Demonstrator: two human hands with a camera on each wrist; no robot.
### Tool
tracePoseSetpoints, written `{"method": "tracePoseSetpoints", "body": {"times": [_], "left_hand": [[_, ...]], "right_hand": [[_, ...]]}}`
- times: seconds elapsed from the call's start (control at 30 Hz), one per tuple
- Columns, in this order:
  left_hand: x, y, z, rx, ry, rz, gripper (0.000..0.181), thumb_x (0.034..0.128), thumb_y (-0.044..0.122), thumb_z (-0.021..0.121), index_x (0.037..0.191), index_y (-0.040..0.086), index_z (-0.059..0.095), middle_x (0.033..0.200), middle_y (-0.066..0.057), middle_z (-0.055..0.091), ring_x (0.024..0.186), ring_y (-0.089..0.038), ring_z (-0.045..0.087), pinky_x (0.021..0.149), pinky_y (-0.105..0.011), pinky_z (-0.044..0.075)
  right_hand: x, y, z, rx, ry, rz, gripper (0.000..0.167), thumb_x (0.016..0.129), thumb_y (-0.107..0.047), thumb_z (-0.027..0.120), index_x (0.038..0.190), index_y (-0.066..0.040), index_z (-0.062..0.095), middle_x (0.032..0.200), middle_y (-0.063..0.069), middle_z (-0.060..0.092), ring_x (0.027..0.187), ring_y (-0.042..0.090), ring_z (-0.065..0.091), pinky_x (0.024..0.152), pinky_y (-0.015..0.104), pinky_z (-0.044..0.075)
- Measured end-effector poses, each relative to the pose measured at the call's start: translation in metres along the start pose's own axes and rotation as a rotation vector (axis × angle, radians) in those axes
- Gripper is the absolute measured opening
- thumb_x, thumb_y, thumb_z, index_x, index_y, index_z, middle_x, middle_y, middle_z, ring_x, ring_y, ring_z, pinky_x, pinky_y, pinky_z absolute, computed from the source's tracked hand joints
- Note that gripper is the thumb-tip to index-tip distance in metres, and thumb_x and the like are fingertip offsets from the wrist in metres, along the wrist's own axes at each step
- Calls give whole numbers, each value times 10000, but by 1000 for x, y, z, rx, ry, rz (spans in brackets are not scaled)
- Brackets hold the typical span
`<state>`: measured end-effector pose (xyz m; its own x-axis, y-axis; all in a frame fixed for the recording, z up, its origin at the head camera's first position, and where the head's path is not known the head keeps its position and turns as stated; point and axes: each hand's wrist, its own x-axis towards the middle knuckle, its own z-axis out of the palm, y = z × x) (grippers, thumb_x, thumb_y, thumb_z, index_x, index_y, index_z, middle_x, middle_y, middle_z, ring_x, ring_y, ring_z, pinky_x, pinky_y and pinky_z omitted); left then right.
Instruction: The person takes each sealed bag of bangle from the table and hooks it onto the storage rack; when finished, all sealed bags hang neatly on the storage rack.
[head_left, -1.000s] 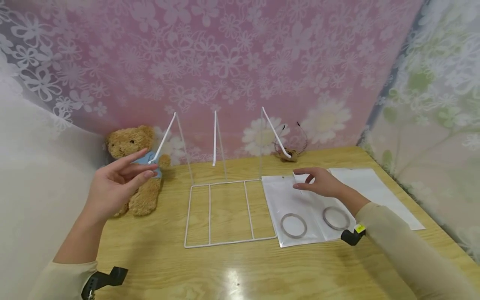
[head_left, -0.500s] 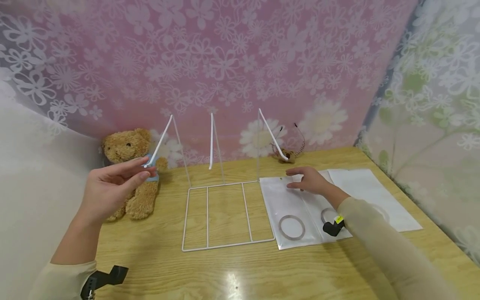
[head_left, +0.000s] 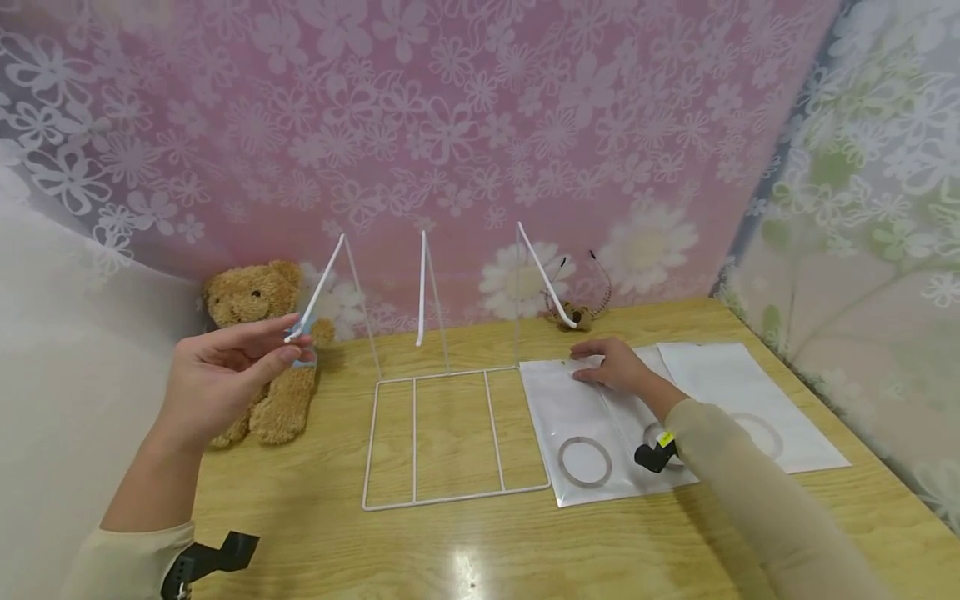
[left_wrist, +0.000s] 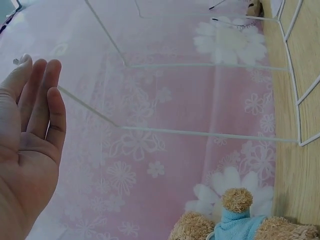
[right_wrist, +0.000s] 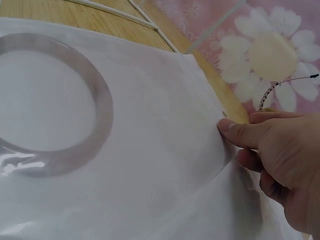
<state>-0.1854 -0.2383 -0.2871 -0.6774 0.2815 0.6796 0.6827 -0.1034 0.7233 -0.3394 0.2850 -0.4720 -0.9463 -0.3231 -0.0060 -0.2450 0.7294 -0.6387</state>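
A white wire display rack (head_left: 457, 503) stands on the table, with three long hooks slanting forward. My left hand (head_left: 217, 367) is raised beside the left hook (head_left: 318, 292). Its fingers are extended and the hook's tip crosses in front of them in the head view; contact is unclear. On the right, my right hand (head_left: 618, 367) has its thumb on the top edge of the nearest flat plastic bag (right_wrist: 145, 95). The other fingers curl beneath that edge, partly hidden, pinching it. Inside this bag lies a pale ring (head_left: 585, 462), perhaps a bangle.
More white bags (head_left: 757, 392) overlap to the right, with further rings partly behind my sleeve. A brown teddy bear (head_left: 281, 408) in blue sits at the left. A headband with a small bear head (head_left: 576, 317) lies at the back. A pink floral cloth (head_left: 450, 100) hangs behind.
My right hand has moved slightly left and down onto the nearest bag's top edge. My left hand stays by the hook's tip. The head view has shifted a little.
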Motion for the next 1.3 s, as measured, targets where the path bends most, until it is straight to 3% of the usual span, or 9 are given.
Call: {"method": "tracePoseSetpoints", "body": {"times": [0.2,0.4,0.63,0.73,0.97,1.2,1.3], "left_hand": [[3,1,4,14,1,27,321,839,-298,556,1137,-213,637,1008,-112,779,878,-179,766,837,-257,628],[3,1,5,28,9,47,281,848,-284,561,1109,-221,644,1003,-114,780,879,-180,766,845,-253,624],[4,0,5,10,-3,60,272,855,-275,561,1107,-220,644,1018,-127,776,903,-191,763,846,-272,628],[4,0,6,5,-2,48,273,854,-279,558,1108,-223,642,1015,-133,775,899,-196,763,854,-276,628],[7,-1,6,55,-15,54,285,833,-299,563,1084,-208,664,998,-121,779,920,-182,760,873,-239,620],[6,-1,4,90,-25,46,274,840,-287,569,1082,-204,667,1002,-100,781,925,-168,759,862,-216,618],[4,1,3,95,-17,42,269,844,-282,569,1082,-204,667,1002,-102,781,922,-167,760,858,-214,618]], "right_hand": [[2,4,4,-31,9,-39,524,876,-253,788,1350,-96,629,1252,75,709,1174,265,605,784,269,520],[5,-3,1,-110,-18,-50,509,874,-239,788,1341,-96,641,1254,81,704,1081,235,613,756,273,516],[10,-11,-3,-116,-59,2,414,885,-209,777,1272,-90,691,1231,101,711,1192,305,610,1003,482,519],[10,-12,-3,-109,-80,31,354,897,-199,765,1230,-89,717,1234,118,711,1226,345,601,1036,517,517],[8,-21,-3,-132,-55,67,246,907,-188,749,1132,-88,742,1138,107,727,1080,297,648,961,497,557],[4,-20,-2,22,-8,111,260,889,-206,776,1098,-78,692,1137,124,680,812,189,608,670,301,550],[5,-21,0,89,19,111,243,905,-203,759,1097,-64,706,1099,130,688,689,160,596,588,271,539]]}}
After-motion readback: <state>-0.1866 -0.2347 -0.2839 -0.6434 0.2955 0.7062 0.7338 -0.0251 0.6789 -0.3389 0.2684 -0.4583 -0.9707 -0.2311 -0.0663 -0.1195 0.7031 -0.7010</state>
